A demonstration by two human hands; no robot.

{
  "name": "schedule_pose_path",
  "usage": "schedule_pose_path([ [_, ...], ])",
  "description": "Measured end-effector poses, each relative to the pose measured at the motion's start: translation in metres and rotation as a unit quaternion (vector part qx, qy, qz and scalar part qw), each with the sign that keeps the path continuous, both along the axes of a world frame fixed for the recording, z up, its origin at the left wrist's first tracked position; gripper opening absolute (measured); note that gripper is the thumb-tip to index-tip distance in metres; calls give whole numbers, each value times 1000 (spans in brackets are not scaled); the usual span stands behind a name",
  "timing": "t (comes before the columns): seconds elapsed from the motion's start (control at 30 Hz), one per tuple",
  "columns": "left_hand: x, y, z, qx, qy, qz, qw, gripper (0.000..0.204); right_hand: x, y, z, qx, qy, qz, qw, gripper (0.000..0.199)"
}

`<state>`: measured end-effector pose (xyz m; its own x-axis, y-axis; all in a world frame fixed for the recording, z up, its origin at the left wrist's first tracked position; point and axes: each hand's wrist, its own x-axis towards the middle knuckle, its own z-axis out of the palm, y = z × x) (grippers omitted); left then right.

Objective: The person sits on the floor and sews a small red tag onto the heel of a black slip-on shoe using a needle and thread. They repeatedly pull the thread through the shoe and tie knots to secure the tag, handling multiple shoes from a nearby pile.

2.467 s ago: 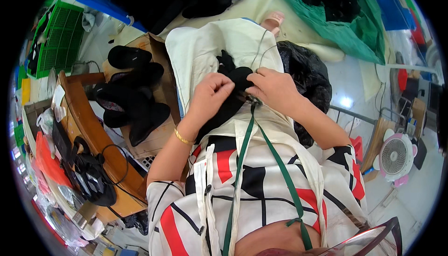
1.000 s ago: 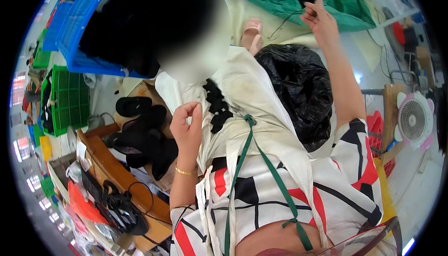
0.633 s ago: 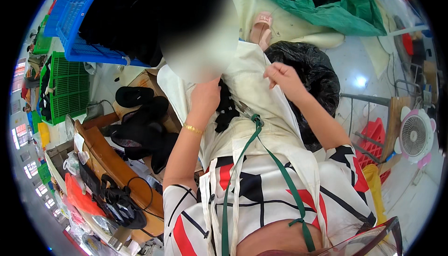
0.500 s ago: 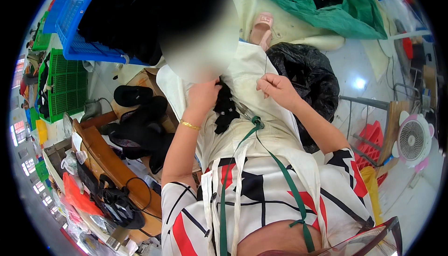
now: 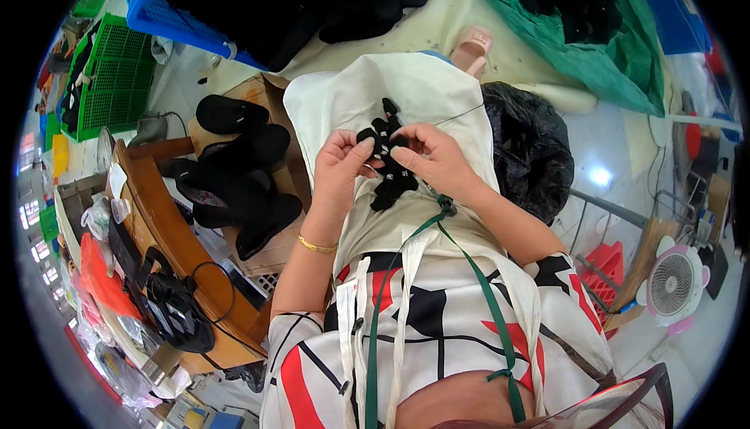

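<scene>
On the cream apron over my lap lies a cluster of small black fabric pieces with light specks. My left hand pinches one black fabric piece between thumb and fingertips. Close beside it, my right hand is closed, thumb against fingers, at the right side of the black pieces. A thin dark thread runs from near the right fingers toward the upper right; whatever sits inside that pinch is too small to make out. Below the hands, a green cord is knotted around a dark item.
Black slippers lie on cardboard at left, beside a wooden table. A blue crate of black items stands ahead. A black plastic bag and green sack are right, with a fan farther out.
My right hand has come left and down to the black pieces, beside my left hand. The thread now slants up and right instead of standing nearly upright. The view has shifted slightly.
</scene>
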<state>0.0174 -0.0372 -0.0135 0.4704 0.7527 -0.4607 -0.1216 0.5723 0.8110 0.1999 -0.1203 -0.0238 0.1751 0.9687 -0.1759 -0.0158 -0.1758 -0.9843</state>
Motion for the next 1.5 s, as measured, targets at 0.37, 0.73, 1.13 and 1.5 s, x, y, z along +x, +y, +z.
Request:
schedule_pose_path([
  [0.37,-14,-21,-6,44,-3,-51,998,16,-7,0,-4,-4,72,-68,995,24],
  [0.73,-14,-17,12,619,175,-156,749,38,10,-4,-5,-153,142,71,975,31],
  [1.13,-24,-17,-6,145,58,-198,968,22,-10,-16,12,186,-203,17,961,10],
  [1.5,-33,-20,-10,205,104,-215,949,16,-4,-20,5,160,-195,25,967,14],
])
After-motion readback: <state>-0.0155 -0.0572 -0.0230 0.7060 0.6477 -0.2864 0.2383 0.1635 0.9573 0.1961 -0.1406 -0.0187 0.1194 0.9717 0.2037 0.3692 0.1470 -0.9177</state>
